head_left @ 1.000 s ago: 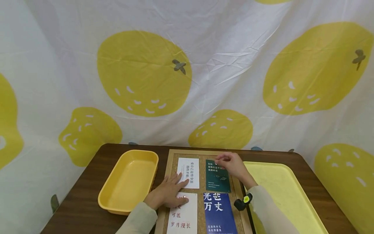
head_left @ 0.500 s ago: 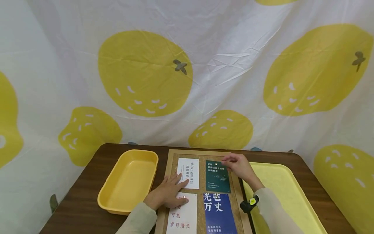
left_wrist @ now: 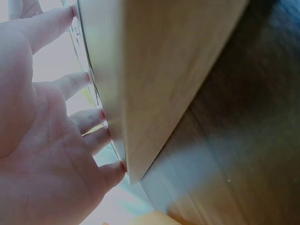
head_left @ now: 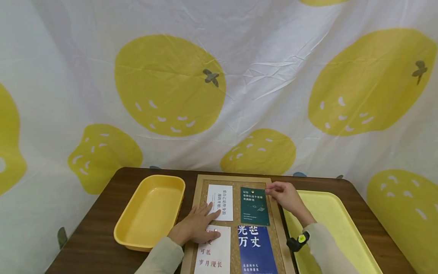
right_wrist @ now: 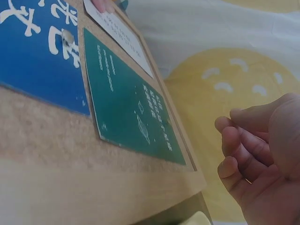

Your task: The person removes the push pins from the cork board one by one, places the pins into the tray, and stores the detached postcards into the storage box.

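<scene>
A wood-framed cork board [head_left: 235, 238] holds several printed cards. My left hand [head_left: 196, 227] lies spread on its left side, over parts of the upper white card [head_left: 226, 201] and the lower white card [head_left: 219, 253]. In the left wrist view, the fingertips [left_wrist: 77, 82] reach over the frame's edge. My right hand [head_left: 285, 195] is by the top right corner of the green card [head_left: 254, 209], thumb and index fingertips together, other fingers curled, nothing visible between them. A small shiny pushpin [head_left: 253, 191] sits near the green card's top. Below is a blue card [head_left: 256, 253], also pinned.
Left of the board stands a deep yellow basin [head_left: 150, 217]. On the right lies a pale yellow tray [head_left: 328, 213], under my right forearm. All rest on a dark wooden table [head_left: 99, 224], with a lemon-print curtain [head_left: 260, 95] hanging behind.
My right hand has moved right, from the pushpin on the green card to the card's top right corner. The pushpin stays in the card. My left hand has not moved.
</scene>
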`<state>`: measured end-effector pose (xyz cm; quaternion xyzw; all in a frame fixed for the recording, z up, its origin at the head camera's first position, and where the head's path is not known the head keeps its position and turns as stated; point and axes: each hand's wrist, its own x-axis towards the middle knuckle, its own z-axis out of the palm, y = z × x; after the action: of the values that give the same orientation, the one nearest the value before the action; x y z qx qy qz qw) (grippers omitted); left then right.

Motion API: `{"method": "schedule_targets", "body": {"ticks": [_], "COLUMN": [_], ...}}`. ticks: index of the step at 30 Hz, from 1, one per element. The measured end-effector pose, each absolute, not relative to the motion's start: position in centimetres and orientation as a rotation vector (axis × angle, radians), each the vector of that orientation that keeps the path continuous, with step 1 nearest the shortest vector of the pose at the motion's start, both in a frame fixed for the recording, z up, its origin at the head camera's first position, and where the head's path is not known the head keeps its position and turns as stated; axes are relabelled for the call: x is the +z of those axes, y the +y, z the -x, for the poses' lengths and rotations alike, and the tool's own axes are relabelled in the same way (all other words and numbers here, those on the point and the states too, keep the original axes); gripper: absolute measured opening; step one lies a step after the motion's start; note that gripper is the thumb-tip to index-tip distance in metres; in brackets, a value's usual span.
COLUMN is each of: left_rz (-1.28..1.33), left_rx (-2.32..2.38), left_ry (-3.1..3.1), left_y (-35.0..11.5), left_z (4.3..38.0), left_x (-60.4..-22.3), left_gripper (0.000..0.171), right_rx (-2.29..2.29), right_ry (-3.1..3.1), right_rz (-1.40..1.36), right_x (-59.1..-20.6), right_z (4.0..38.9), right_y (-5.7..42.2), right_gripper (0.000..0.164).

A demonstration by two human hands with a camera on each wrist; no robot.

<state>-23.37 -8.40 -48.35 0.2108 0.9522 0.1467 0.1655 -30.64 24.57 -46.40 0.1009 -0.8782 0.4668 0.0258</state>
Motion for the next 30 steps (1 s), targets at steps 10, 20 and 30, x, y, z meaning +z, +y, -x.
{"method": "schedule_targets", "body": {"ticks": [10, 20, 30], "left_rz": [-0.618, -0.621, -0.613], "left_rx": [0.418, 0.417, 0.423], "left_ry": [2.710, 2.711, 2.712], "left_y": [-8.5, -8.6, -8.6], "left_z": [23.4, 23.3, 23.4], "left_x": [-48.3, -48.3, -48.3], "left_gripper": [0.074, 0.075, 0.074], "right_rx": [1.417, 1.324, 1.369], "right_ry": [-2.753, -2.774, -2.747], "right_rz": [-0.252, -0.245, -0.209], "right_x": [-46.7, -46.8, -47.4], "right_z": [29.9, 29.1, 28.4], "right_y": [26.3, 28.3, 30.3], "right_gripper": [0.016, 0.014, 0.015]}}
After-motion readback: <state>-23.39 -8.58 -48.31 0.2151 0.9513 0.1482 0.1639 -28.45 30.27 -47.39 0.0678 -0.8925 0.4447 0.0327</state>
